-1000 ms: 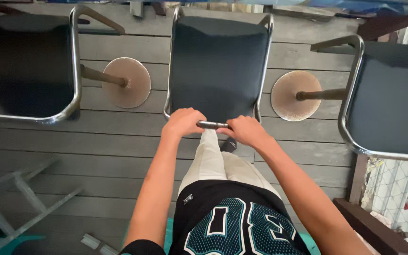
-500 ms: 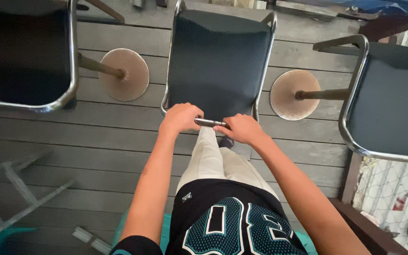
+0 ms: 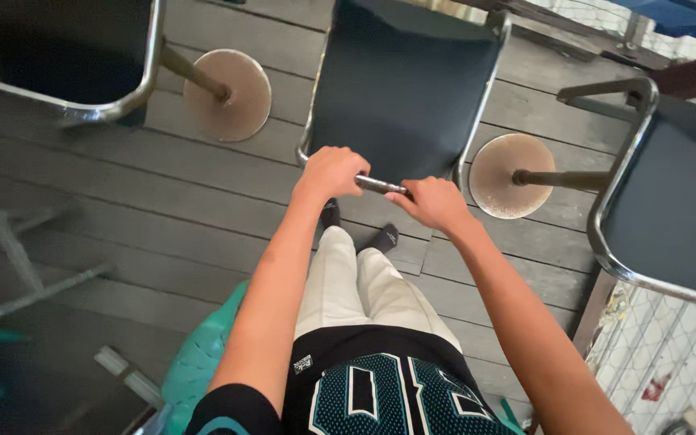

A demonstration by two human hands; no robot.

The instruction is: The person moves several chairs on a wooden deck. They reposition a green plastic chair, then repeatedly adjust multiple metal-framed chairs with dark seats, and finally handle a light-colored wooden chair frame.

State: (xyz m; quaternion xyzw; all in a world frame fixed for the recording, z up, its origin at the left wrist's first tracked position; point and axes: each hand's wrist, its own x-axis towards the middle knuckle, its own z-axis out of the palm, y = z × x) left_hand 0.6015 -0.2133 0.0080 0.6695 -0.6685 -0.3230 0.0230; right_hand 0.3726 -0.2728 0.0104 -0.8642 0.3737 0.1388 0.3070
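A dark padded chair panel [image 3: 400,89] in a chrome tube frame [image 3: 382,184] stands straight ahead of me on grey wooden decking. My left hand [image 3: 330,171] and my right hand [image 3: 432,204] both grip the frame's near chrome bar, a short stretch of bare tube showing between them. Below the hands I see my own light trousers, dark socks and a black and teal jersey.
A second dark chrome-framed chair [image 3: 66,56] is at the upper left, a third [image 3: 670,201] at the right. Two round metal base discs [image 3: 227,94] [image 3: 511,175] lie on the deck boards [image 3: 163,209]. A green plastic seat [image 3: 203,358] is under me; wire mesh [image 3: 670,362] lower right.
The view has tilted and shifted right, so the chairs sit more askew in frame. Both hands stay on the chrome bar as before.
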